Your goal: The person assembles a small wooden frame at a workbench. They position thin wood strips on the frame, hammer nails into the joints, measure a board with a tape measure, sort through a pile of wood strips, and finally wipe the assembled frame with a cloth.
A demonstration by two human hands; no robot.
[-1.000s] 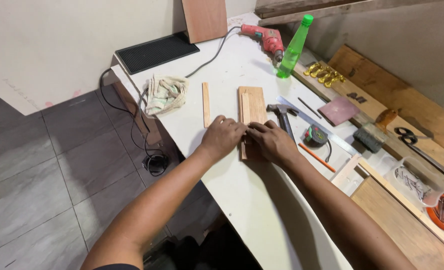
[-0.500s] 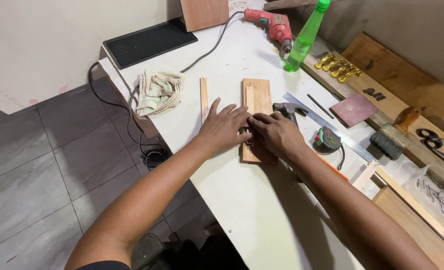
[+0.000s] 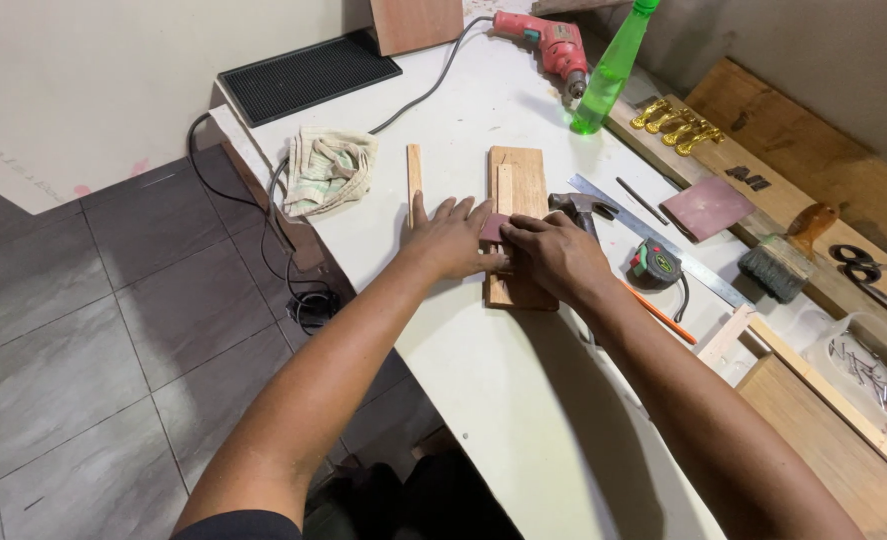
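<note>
Wood block (image 3: 520,185): flat rect. piece, light brown, lying on white counter (image 3: 524,400) approx. centre, long axis running away from the person. Thin wood slat (image 3: 504,190) lies along its top face. Small dark-red piece, prob. sandpaper (image 3: 494,228), sits on the block btwn both hands; view too small to be sure.

Left hand (image 3: 452,238): palm down, fingers spread flat, pressing on counter and left edge of block; not gripping anything.

Right hand (image 3: 556,255): curled over near end of block, fingertips pinching the dark-red piece against the wood.

Narrow wood strip (image 3: 415,180): separate, lying parallel just left of block, touching the left hand's fingertips.

Hammer (image 3: 579,208): metal head just right of block, partly behind right hand.

Steel ruler (image 3: 664,245): diagonal, right of hammer. Tape measure (image 3: 656,263): green/black, beside ruler. Orange pencil (image 3: 659,310): near right forearm.

Crumpled rag (image 3: 326,170): left of strip, near counter edge.

Red power drill (image 3: 549,42): far end of counter, cord trailing left. Green spray bottle (image 3: 612,72): upright next to drill. Black ribbed mat (image 3: 309,72): far left corner.

Dark-red sandpaper sheet (image 3: 706,208): right side, well apart from block. Paintbrush (image 3: 789,255), scissors (image 3: 869,268), gold-coloured handles (image 3: 676,122): on wooden boards at right.
</note>
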